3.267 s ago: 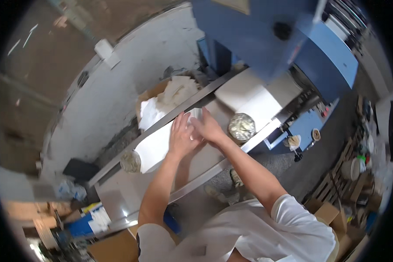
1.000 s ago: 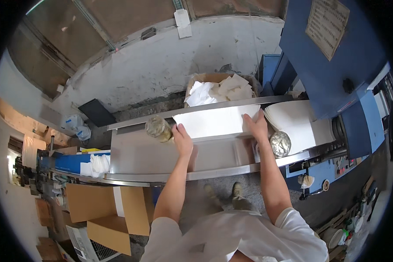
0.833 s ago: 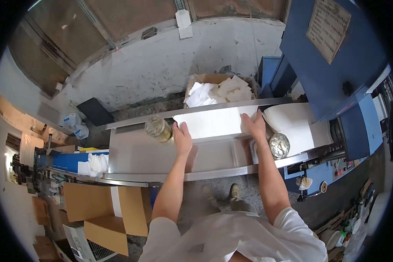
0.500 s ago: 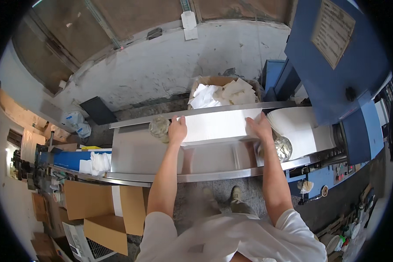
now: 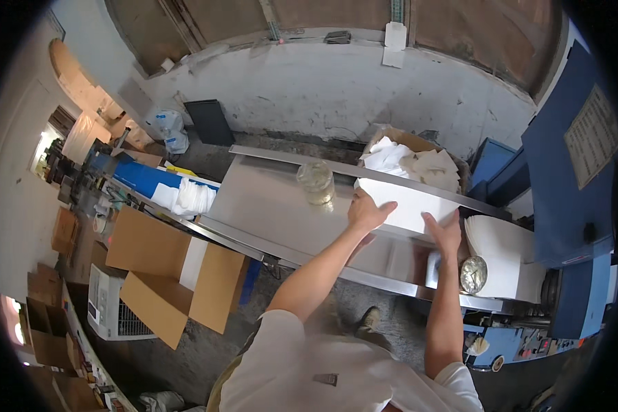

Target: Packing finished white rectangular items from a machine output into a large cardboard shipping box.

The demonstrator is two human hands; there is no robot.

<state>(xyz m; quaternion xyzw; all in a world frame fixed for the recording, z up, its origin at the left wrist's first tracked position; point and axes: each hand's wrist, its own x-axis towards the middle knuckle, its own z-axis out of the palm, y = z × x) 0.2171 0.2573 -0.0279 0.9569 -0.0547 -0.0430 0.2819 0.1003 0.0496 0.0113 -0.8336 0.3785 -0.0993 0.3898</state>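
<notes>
A long stack of white paper (image 5: 410, 206) rests on the metal table, against its raised far edge. My left hand (image 5: 369, 213) is closed on the stack's left end, thumb reaching toward the right. At the other end my right hand (image 5: 444, 232) grips it, fingers over the end and thumb on the near side. To the left of my left hand stands a clear glass jar (image 5: 316, 184). Just right of my right hand, more white sheets (image 5: 502, 247) lie fanned, with a round glass weight (image 5: 473, 275) at their near edge.
The metal table (image 5: 268, 206) runs across in front of me, with a blue machine (image 5: 563, 172) at its right end. Behind it is a carton of crumpled paper (image 5: 408, 161). An open cardboard box (image 5: 213, 288) stands at the near left, beside bundled white paper (image 5: 196, 198).
The view has swung left, so everything sits farther right in it. My hands still hold the stack; the jar now stands clearly apart from my left hand.
</notes>
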